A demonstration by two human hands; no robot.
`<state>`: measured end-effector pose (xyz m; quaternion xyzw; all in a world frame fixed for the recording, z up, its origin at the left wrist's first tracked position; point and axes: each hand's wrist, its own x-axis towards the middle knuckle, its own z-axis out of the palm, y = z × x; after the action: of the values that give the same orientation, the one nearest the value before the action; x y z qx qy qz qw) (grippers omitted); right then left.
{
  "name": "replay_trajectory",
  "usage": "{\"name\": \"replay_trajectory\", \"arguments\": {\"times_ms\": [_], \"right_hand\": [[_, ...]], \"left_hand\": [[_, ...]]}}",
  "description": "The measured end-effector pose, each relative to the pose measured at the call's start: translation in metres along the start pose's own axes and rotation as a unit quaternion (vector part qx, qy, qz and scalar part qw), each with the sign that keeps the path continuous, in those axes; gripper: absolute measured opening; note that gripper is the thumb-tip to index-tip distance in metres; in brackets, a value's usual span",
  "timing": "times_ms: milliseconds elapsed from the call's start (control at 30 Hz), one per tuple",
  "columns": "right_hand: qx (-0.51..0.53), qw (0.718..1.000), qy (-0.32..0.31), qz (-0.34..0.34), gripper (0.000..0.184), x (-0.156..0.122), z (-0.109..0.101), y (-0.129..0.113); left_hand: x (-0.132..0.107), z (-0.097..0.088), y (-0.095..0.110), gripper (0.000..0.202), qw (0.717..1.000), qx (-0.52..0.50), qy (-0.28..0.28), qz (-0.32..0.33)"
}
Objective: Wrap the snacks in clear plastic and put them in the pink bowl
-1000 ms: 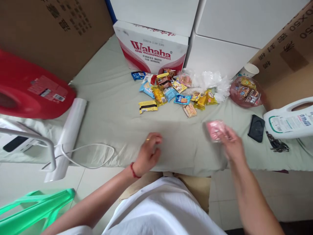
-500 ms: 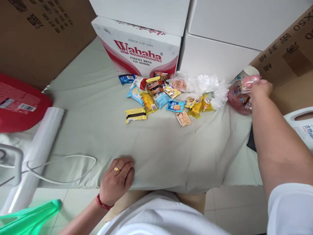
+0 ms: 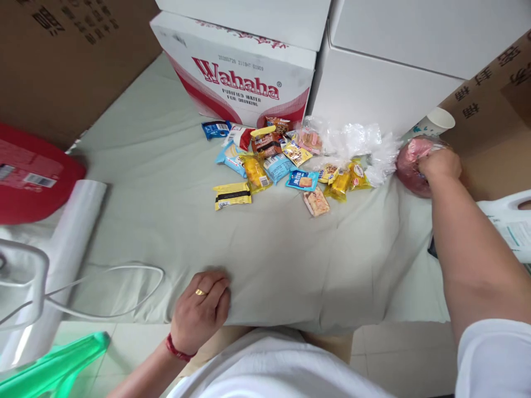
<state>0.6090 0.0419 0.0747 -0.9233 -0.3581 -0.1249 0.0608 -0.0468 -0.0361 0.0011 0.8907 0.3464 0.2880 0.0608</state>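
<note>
My right hand [image 3: 440, 167] reaches down into a round reddish bowl [image 3: 409, 171] at the right. Its fingers are closed at a pink snack packet [image 3: 420, 148], partly hidden by the hand and the bowl. My left hand [image 3: 203, 301], with a ring and a red wrist cord, rests curled on the cloth near the front edge, with nothing seen in it. Between the hands, further back, lie several wrapped snacks: a yellow packet [image 3: 232, 195], a blue packet [image 3: 302, 179], a clear-wrapped pale biscuit [image 3: 316, 202] and yellow-wrapped cakes [image 3: 256, 172].
Crumpled clear plastic bags [image 3: 360, 143] lie left of the bowl. A Wahaba-style white and red carton [image 3: 236, 72] stands behind the snacks. A paper cup [image 3: 440, 120] and a white jug [image 3: 508, 224] are at the right. A plastic film roll [image 3: 78, 237] and white cable [image 3: 136, 304] lie left.
My right hand has lowered into the bowl with the pink snack packet. My left hand stays in place. The view has shifted slightly.
</note>
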Motion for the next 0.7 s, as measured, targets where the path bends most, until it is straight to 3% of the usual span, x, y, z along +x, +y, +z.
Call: {"name": "replay_trajectory", "arguments": {"times_ms": [67,133,200,267,333,467,567,633,700], "right_hand": [[0.018,0.996,0.016,0.09,0.045,-0.019,-0.008,-0.007],[0.047,0.99,0.097,0.088,0.044,-0.046,-0.017,-0.017],[0.079,0.987,0.14,0.0,0.034,-0.079,-0.026,-0.029],[0.109,0.982,0.104,-0.116,0.029,-0.109,-0.032,-0.039],[0.127,0.975,0.059,-0.171,0.029,-0.129,-0.033,-0.049],[0.167,0.981,-0.01,-0.103,0.03,-0.13,-0.02,-0.061],[0.274,0.955,-0.102,-0.046,0.033,-0.118,-0.005,-0.065],[0.324,0.94,-0.105,-0.007,0.025,-0.115,0.001,-0.063],[0.343,0.936,-0.068,0.032,0.017,-0.123,0.0,-0.059]], "left_hand": [[0.0,0.0,0.0,0.021,1.0,-0.002,-0.001,0.002],[0.0,0.0,0.001,0.02,1.0,-0.004,-0.004,0.004],[-0.001,0.0,0.001,0.019,1.0,0.001,-0.001,0.006],[-0.002,0.001,0.001,0.019,1.0,0.01,0.003,0.007],[-0.002,0.001,0.001,0.018,1.0,0.016,0.003,0.01],[-0.001,0.001,0.003,0.018,1.0,0.019,0.002,0.021],[-0.001,0.002,0.004,0.018,1.0,0.021,0.006,0.022],[-0.003,0.003,0.003,0.018,1.0,0.018,0.008,0.017],[-0.006,0.003,0.001,0.018,1.0,0.001,0.013,0.01]]}}
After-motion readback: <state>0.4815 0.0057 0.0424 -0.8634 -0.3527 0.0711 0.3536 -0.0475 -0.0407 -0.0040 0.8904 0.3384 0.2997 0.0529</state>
